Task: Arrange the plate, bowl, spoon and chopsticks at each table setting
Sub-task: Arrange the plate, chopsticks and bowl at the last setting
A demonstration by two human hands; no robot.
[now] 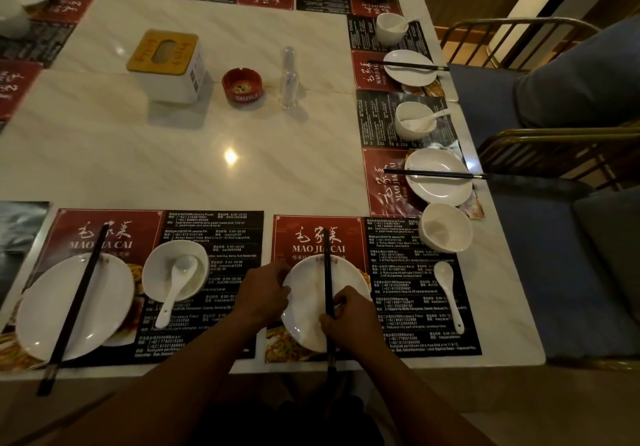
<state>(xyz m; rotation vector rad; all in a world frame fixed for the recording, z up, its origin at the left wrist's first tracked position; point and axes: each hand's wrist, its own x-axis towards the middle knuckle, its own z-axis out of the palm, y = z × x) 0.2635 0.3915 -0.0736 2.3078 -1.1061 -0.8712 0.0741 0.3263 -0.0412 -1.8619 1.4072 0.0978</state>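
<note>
**Head view: near setting, both hands at plate and chopsticks**

1. Left fingers [282, 274]: bent, with tips closed on the left rim of the plate [306, 293]. The left hand [265, 293] lies over the mat [318, 230] just beside that rim.
2. Right fingers [337, 301]: curled, pinching the chopsticks [326, 265] low on their length. The right hand [349, 321] sits over the plate's near right rim.
3. Chopsticks: dark pair, lying together across the plate's middle. The tips point away from the person and the butts pass the table [207, 154] edge.
4. Plate: white and shallow, on the red half of the mat, near the table's front edge.
5. Spoon [448, 289]: white, flat on the mat's black half, right of the plate and apart from it, handle toward the person.
6. Bowl [446, 227]: white, upright, at the mat's far right corner, apart from the spoon.
7. Left plate [104, 293]: white, with left chopsticks [76, 301] slanted across it. The left bowl [194, 262] is just beside it and holds the left spoon [175, 289].
8. Side plate [438, 192]: on the right edge, with chopsticks laid across it. The side bowl [410, 113] beyond it holds a spoon.
9. Table centre: tissue box [166, 64], red ashtray [241, 84] and clear bottle [289, 78], standing in a row.
</note>
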